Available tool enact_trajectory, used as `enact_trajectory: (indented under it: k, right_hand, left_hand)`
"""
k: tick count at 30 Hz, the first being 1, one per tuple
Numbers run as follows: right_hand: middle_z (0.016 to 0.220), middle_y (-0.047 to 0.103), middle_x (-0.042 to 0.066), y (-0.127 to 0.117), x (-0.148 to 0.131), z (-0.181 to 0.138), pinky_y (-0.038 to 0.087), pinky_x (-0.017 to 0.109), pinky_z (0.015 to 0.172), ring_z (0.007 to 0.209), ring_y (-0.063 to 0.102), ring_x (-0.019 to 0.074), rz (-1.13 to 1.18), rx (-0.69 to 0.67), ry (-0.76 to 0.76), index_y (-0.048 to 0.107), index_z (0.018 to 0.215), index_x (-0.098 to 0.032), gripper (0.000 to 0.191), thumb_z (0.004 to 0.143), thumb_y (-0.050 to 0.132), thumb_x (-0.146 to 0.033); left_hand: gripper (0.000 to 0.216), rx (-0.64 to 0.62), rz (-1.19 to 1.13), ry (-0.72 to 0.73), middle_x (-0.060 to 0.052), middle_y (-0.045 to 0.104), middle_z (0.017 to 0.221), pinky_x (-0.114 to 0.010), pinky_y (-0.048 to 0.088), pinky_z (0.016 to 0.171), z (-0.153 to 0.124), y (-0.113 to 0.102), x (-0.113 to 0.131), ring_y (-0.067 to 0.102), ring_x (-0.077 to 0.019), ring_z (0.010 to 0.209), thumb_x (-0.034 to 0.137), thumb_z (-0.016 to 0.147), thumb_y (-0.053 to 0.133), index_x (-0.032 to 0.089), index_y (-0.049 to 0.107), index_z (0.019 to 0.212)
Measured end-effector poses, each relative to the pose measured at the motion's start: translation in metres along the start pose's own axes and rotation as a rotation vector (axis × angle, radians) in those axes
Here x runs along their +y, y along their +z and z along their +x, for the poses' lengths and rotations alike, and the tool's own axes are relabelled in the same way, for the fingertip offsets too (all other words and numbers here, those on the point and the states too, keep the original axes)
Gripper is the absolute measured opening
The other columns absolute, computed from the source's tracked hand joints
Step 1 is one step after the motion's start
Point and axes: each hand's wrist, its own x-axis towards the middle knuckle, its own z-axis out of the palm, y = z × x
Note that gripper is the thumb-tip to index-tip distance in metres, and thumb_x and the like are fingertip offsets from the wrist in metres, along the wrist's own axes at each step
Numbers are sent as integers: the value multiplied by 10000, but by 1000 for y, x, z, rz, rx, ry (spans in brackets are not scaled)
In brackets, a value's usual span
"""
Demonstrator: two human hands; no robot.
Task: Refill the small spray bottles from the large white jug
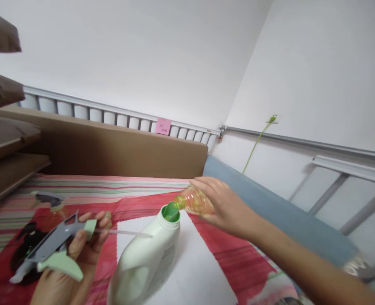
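Observation:
My left hand (pixel 86 257) is closed around a grey and pale green trigger spray head (pixel 59 242), whose thin dip tube points right, in front of the pale green jug. With its fingers wrapped round it, my right hand (pixel 227 207) holds a clear yellowish bottle (pixel 195 201). That bottle lies almost on its side, its neck at the green mouth of the large pale jug (pixel 143 262); whether liquid flows cannot be made out. The jug stands on a white sheet (pixel 195 271) with a zigzag edge.
Another spray bottle (pixel 58 209) and a dark, shiny object (pixel 28 243) are at the left on red cloth (pixel 225 256). Brown wrapped shelves (pixel 3 135) jut in at the left. A brown board (pixel 127 154) and a blue padded panel (pixel 279 207) border the surface.

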Motion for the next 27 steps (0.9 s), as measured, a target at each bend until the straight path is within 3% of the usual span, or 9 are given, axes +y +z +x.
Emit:
enact_trajectory:
  k: [5, 9, 12, 16, 27]
  right_hand:
    - [1367, 434, 141, 59, -41, -68, 357, 516, 1026, 1267, 394, 310, 400, -6, 292, 282, 1344, -217, 798, 651, 678, -236]
    - [1330, 462, 143, 86, -80, -99, 364, 486, 1019, 1233, 431, 323, 730, -136, 444, 345, 1299, -206, 819, 552, 676, -146]
    - [1307, 480, 130, 84, -92, -107, 366, 461, 1014, 1216, 440, 322, 885, -201, 523, 392, 1270, -206, 816, 513, 688, -128]
    - [1289, 486, 106, 76, -87, -118, 355, 435, 1019, 1206, 443, 297, 984, -139, 536, 411, 1258, -221, 786, 528, 688, -130]
    - [1237, 516, 49, 63, -67, -147, 362, 360, 1000, 1168, 465, 242, 1099, -2, 536, 431, 1241, -253, 787, 516, 694, -95]
  left_hand:
    - [371, 33, 39, -24, -8, 729, 894, -153, 561, 692, -14, -9, 2, 658, -188, 974, 302, 642, 798, 243, 645, 975]
    - [471, 51, 121, 81, 11, 723, 946, -160, 575, 643, -34, 11, 13, 687, -141, 800, 370, 595, 821, 232, 645, 1009]
    - [521, 22, 194, 204, 21, 721, 935, -178, 585, 597, -50, 35, 21, 682, -135, 728, 404, 534, 844, 220, 654, 983]
    - [505, -34, 302, 269, 8, 715, 903, -196, 578, 564, -69, 62, 21, 675, -147, 699, 409, 506, 850, 213, 660, 931]
    - [441, -155, 498, 212, -21, 698, 900, -235, 524, 501, -92, 96, -19, 669, -199, 711, 393, 557, 807, 226, 626, 923]
